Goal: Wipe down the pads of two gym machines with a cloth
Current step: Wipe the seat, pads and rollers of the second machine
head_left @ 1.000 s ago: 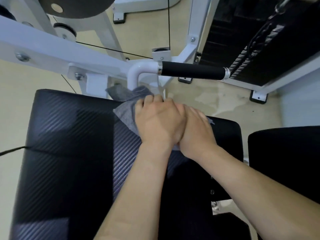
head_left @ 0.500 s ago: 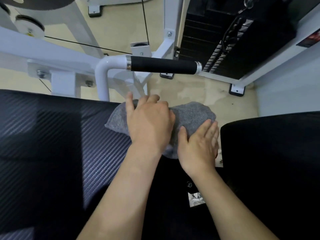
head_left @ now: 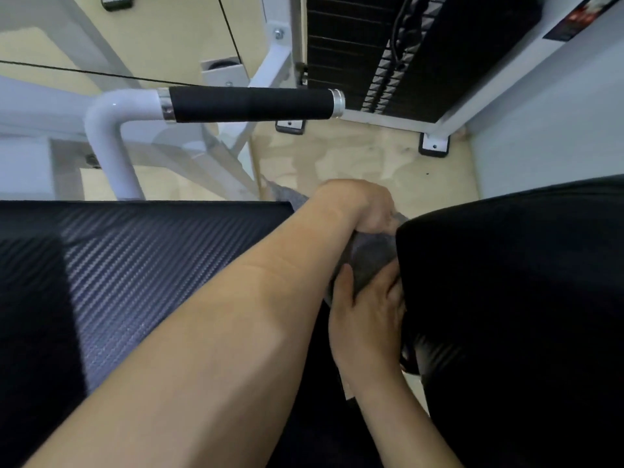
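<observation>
A grey cloth (head_left: 369, 258) hangs over the right edge of the big black textured pad (head_left: 141, 265), in the gap beside a second black pad (head_left: 506, 298). My left hand (head_left: 363, 206) is curled over the top of the cloth at the far right corner of the big pad, fingers gripping it. My right hand (head_left: 368, 312) lies lower on the cloth, pressing it against the pad's right side with the thumb spread. Much of the cloth is hidden under both hands and behind the second pad.
A white machine frame with a black foam-grip handle (head_left: 250, 103) crosses just beyond the pad. A black weight stack (head_left: 388, 52) stands at the back right on white feet. Beige floor (head_left: 354, 160) shows between them, and a pale wall (head_left: 557, 123) is on the right.
Both hands have slid the cloth rightward off the pad's top surface and down over its right edge. The view has shifted right, bringing the second pad closer.
</observation>
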Demonstrator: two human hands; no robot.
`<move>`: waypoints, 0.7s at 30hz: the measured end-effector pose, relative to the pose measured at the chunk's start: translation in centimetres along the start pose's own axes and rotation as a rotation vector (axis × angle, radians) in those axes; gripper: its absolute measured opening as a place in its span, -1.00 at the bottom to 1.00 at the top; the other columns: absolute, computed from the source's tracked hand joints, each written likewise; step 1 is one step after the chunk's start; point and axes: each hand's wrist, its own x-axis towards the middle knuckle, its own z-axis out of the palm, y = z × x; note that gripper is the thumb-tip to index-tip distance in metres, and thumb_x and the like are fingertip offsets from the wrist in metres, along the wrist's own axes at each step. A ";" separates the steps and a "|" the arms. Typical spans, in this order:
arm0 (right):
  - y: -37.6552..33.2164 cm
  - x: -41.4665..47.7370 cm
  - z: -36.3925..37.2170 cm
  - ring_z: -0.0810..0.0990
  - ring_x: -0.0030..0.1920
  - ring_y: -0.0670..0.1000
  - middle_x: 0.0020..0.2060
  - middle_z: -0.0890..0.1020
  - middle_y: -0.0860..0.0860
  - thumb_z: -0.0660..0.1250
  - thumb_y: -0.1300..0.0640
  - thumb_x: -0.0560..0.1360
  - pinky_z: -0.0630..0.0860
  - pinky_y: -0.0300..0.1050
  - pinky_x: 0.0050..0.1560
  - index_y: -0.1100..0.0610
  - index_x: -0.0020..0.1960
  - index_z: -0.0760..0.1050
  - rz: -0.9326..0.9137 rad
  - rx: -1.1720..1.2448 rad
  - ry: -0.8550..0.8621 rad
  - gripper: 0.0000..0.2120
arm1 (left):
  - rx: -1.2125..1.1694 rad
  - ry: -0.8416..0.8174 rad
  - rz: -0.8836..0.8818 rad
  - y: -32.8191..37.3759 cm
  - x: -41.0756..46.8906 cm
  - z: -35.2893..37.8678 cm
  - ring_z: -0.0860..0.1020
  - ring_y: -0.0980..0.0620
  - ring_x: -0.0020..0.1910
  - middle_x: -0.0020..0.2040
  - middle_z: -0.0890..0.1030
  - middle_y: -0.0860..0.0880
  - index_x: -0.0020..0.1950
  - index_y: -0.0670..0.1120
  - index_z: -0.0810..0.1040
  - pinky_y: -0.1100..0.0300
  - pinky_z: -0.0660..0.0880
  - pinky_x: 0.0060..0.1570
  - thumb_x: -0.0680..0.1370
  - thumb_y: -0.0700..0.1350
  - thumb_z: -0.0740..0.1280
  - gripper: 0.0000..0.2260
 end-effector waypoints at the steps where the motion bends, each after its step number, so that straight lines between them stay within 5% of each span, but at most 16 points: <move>1: 0.1 -0.5 -0.3 -0.03 0.51 0.09 0.53 -0.05 0.16 0.06 -0.15 0.56 -0.10 -0.14 0.44 0.21 0.51 -0.28 -0.010 -0.020 -0.048 -0.23 | 0.046 -0.023 0.024 0.6 0.3 0.0 0.50 -0.04 0.02 0.16 0.58 -0.06 0.27 -0.11 0.54 0.13 0.38 -0.03 0.57 0.07 0.24 -0.63; 4: 0.3 -2.0 -1.5 -0.12 0.51 0.09 0.53 -0.14 0.15 0.08 -0.15 0.55 -0.17 -0.13 0.45 0.22 0.50 -0.34 -0.046 -0.103 -0.191 -0.19 | 0.130 -0.039 0.070 1.6 0.0 0.1 0.50 -0.01 -0.17 -0.05 0.60 -0.05 0.19 -0.20 0.56 0.19 0.41 -0.18 0.54 0.03 0.34 -0.64; 8: 0.1 -3.9 -2.5 -0.24 0.52 0.15 0.51 -0.25 0.21 0.12 -0.09 0.54 -0.20 -0.07 0.47 0.21 0.49 -0.36 -0.028 -0.128 -0.321 -0.18 | 0.101 0.087 0.119 0.6 -1.7 0.9 0.52 -0.04 0.12 0.16 0.55 0.04 0.32 0.08 0.42 0.12 0.41 -0.06 0.35 0.22 0.46 -0.40; 11: 0.2 -4.2 -3.2 0.03 0.51 0.16 0.52 -0.02 0.24 0.13 0.03 0.54 0.05 -0.09 0.46 0.22 0.52 -0.21 -0.072 -0.164 -0.284 -0.27 | 0.302 0.271 -0.003 0.5 -2.8 2.7 0.41 -0.11 0.27 0.27 0.45 0.00 0.38 0.10 0.29 -0.08 0.35 0.13 0.25 0.41 0.39 -0.20; 14: 0.9 -4.6 -3.5 0.41 0.29 0.17 0.34 0.37 0.15 0.16 0.09 0.51 0.36 -0.06 0.17 0.16 0.49 0.02 -0.053 -0.141 -0.327 -0.39 | 0.317 0.518 -0.053 1.3 -3.8 5.7 0.31 -0.14 0.36 0.34 0.40 -0.07 0.37 -0.02 0.31 -0.15 0.09 0.39 0.27 0.40 0.34 -0.20; 17: 1.9 -5.7 -3.1 0.49 0.12 0.15 0.17 0.36 0.08 0.17 0.16 0.49 0.39 -0.12 0.00 0.05 0.38 0.22 -0.027 -0.116 -0.348 -0.54 | 0.220 0.639 -0.087 2.6 -4.2 7.8 0.10 -0.16 0.49 0.48 0.22 -0.13 0.47 -0.11 0.19 -0.17 -0.14 0.45 0.32 0.31 0.34 -0.15; 21: 2.9 -6.0 -2.7 0.45 0.19 0.13 0.23 0.35 0.07 0.20 0.20 0.48 0.36 -0.09 0.20 0.13 0.28 0.38 -0.054 -0.070 -0.182 -0.64 | 0.362 0.617 -0.069 2.5 -5.5 10.4 -0.18 -0.16 0.54 0.57 -0.13 -0.17 0.55 -0.21 -0.14 -0.14 -0.22 0.46 0.50 0.12 0.28 -0.16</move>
